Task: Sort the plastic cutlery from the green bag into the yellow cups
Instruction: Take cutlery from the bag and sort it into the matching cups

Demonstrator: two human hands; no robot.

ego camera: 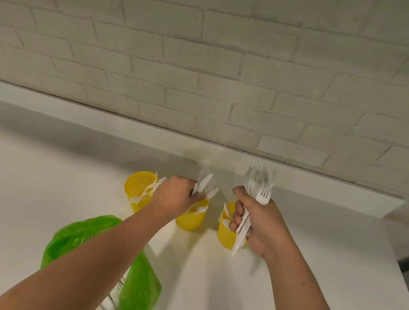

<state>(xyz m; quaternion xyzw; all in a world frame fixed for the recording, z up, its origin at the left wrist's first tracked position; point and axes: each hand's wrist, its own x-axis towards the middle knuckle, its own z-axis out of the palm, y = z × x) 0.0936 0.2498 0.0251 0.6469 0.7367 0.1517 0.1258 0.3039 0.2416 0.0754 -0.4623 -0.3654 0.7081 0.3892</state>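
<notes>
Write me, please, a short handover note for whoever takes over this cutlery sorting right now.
Left hand: pinches a few white pieces over the middle cup.
Right hand: grips a bundle of forks above the right cup.
Done: the left cup holds forks; the middle and right cups each hold some cutlery.
Left: drop both handfuls into their cups, then empty the green bag, which lies on the counter with cutlery inside.
</notes>
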